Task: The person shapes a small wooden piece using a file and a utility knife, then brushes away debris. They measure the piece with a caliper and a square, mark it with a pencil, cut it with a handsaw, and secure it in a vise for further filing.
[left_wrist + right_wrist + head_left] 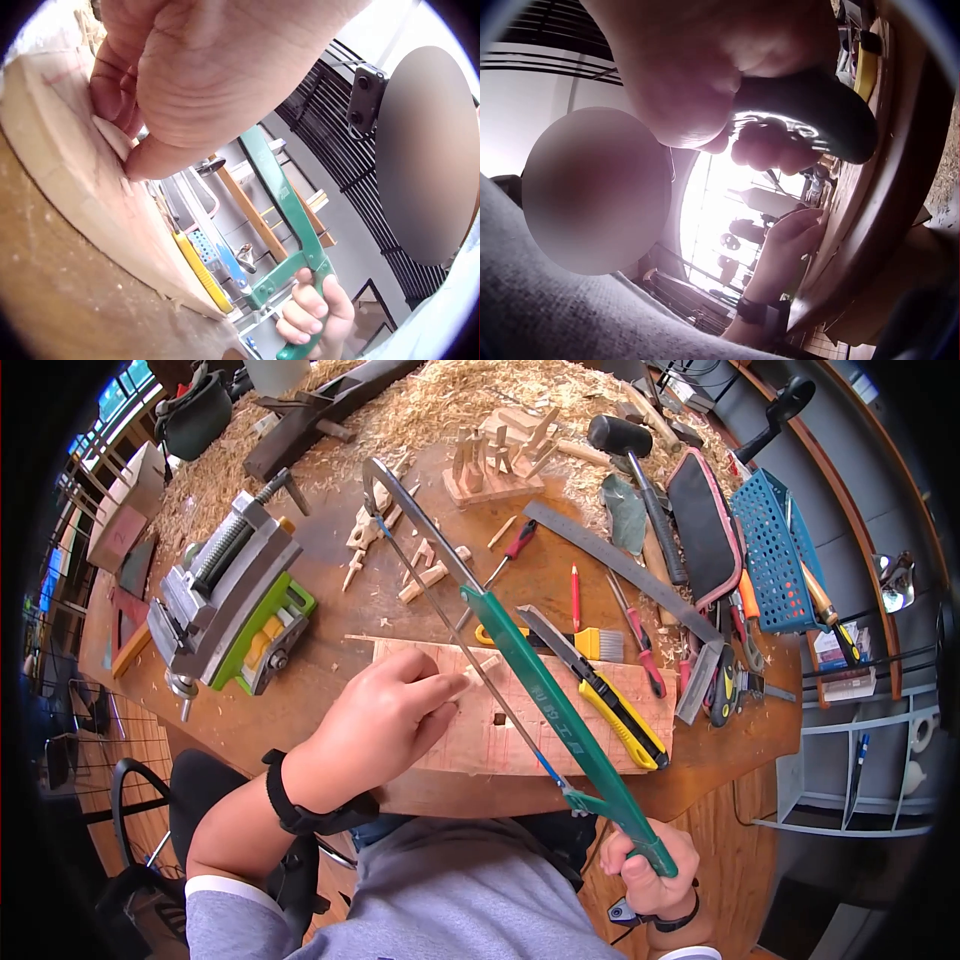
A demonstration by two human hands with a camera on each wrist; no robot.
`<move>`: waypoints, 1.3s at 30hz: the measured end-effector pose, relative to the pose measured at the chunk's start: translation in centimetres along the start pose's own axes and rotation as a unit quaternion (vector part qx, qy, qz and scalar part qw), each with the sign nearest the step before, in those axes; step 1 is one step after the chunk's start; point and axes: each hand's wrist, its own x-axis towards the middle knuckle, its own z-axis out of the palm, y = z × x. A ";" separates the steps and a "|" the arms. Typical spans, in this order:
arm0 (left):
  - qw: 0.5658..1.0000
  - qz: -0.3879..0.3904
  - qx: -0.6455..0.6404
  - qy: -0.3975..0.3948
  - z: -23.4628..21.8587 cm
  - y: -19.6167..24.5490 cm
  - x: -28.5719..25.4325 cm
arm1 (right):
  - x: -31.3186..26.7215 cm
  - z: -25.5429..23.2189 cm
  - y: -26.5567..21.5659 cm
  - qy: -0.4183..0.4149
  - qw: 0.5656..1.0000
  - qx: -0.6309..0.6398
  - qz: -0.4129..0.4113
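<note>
In the head view my right hand [655,865] grips the handle end of a green hacksaw [540,700], whose blade slants over a wooden board [440,745]. My left hand [385,715] pinches a small piece of light wood [484,670] on the board, close beside the blade. Whether blade and piece touch, I cannot tell. A small square hole lies in the board just right of the piece. In the left wrist view, thumb and fingers hold the wood piece [112,137] against the board [82,150]. The right wrist view shows fingers curled round the dark handle [810,112].
A yellow utility knife [625,720] lies on the board's right part, a brush [600,644] behind it. The grey vise [225,580] stands left. Beyond are a red pencil [575,598], a steel square [620,565], a mallet [640,480], a blue basket [775,555] and wood shavings [450,400].
</note>
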 end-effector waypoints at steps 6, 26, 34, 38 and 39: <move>1.000 -0.009 -0.005 -0.009 -0.1 0.1 0.2 | -0.4 -0.2 0.2 -0.026 0.999 -0.021 -0.008; 1.000 -0.009 -0.010 -0.001 -0.1 0.1 0.2 | -1.7 0.0 1.5 -0.022 0.998 -0.034 -0.049; 1.000 -0.009 -0.003 -0.018 -0.3 0.6 -0.1 | -3.5 0.7 2.3 0.018 0.998 0.002 -0.056; 1.000 -0.011 -0.003 -0.019 -0.3 0.9 -0.7 | -4.6 1.1 2.8 0.022 0.999 0.024 -0.032; 1.000 -0.015 -0.003 -0.020 -0.4 1.0 -0.7 | -4.9 1.5 2.9 0.021 0.999 0.025 -0.032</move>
